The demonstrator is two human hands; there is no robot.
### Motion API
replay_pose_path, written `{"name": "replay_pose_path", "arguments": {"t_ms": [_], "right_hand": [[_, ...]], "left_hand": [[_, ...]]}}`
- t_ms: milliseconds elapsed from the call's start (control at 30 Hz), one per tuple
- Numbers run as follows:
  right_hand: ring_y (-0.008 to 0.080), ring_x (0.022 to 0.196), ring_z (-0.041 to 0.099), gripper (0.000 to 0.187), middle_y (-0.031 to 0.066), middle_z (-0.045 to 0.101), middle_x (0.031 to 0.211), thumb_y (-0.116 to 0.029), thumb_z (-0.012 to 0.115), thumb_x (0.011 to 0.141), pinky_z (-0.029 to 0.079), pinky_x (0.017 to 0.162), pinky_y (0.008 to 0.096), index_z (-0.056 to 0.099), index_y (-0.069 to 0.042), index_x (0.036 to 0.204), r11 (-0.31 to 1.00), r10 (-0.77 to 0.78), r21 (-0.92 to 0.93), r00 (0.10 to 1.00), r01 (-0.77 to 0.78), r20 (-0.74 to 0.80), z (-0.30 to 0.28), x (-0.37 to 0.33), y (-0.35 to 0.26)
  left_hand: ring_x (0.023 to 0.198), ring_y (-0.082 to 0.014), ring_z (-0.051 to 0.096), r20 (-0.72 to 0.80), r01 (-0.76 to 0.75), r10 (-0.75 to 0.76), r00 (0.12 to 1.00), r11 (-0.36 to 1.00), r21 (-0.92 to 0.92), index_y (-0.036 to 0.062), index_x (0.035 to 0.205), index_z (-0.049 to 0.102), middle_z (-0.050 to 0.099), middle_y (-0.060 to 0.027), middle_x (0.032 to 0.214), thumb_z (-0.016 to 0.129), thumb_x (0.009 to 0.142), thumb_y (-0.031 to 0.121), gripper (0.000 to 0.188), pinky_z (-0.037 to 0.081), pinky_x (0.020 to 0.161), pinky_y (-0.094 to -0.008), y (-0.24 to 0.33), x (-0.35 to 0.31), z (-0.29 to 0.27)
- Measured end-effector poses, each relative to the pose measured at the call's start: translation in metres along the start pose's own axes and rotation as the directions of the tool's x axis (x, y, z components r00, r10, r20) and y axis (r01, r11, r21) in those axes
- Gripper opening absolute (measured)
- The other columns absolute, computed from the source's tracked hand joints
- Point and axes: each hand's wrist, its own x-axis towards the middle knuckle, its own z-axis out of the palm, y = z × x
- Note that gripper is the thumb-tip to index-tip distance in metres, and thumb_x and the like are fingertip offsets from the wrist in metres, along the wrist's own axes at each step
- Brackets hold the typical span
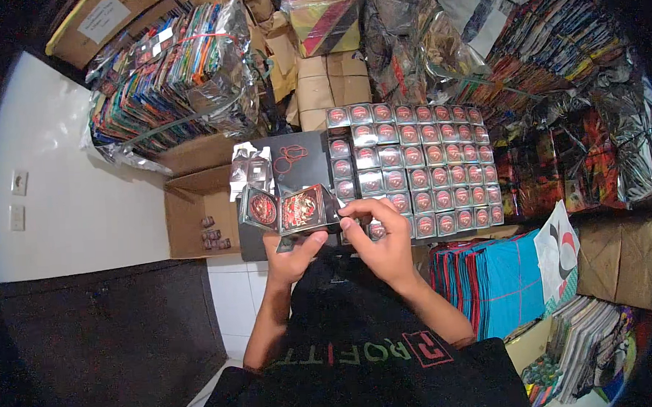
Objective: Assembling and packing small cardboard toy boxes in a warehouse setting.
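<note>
My left hand point(293, 257) grips a small black folding carton point(302, 208) with red and gold print from below, thumb on its near side. One printed flap or panel stands out at the carton's left. At its right end my right hand point(380, 241) pinches a black edge between thumb and fingers. Whether anything is inside the carton cannot be seen. Just to the right, rows of small boxes point(418, 156) with round red emblems cover much of the dark table point(305, 139). Beyond my left hand lie folded silvery-white cartons point(252, 170) and several red rubber bands point(291, 158).
An open cardboard box point(195, 202) left of the table holds a few small rolled items point(214, 235). Bundled printed packs point(168, 79) are stacked at far left, with more at far right. Blue folded bundles point(500, 283) stand near my right elbow. A wrapped brown parcel point(333, 83) sits behind the table.
</note>
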Motion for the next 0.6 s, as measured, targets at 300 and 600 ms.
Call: {"name": "replay_pose_path", "arguments": {"t_ms": [300, 600], "right_hand": [[0.0095, 0.083, 0.055, 0.023, 0.0003, 0.067, 0.093, -0.010, 0.079, 0.089, 0.044, 0.077, 0.0269, 0.070, -0.005, 0.109, 0.969, 0.100, 0.219, 0.992, -0.115, 0.078, -0.002, 0.000, 0.008], [0.0055, 0.088, 0.041, 0.046, -0.0044, 0.044, 0.099, -0.014, 0.086, 0.084, 0.038, 0.077, 0.0207, 0.058, -0.008, 0.120, 0.902, 0.220, 0.345, 0.964, -0.259, 0.149, -0.004, 0.000, 0.015]], "left_hand": [[0.101, -0.0156, 0.069, 0.064, -0.032, 0.034, 0.997, 0.999, -0.028, -0.0026, 0.124, 0.066, 0.072, -0.0086, 0.113, 0.078, 0.085, -0.005, 0.041, 0.056, 0.089, -0.0326, -0.001, -0.001, 0.002], [0.110, -0.0208, 0.068, 0.096, 0.160, -0.135, 0.986, 0.928, -0.338, -0.0035, 0.138, 0.056, 0.070, -0.0118, 0.122, 0.082, 0.083, 0.009, 0.062, 0.054, 0.099, -0.0360, -0.010, -0.001, 0.005]]}}
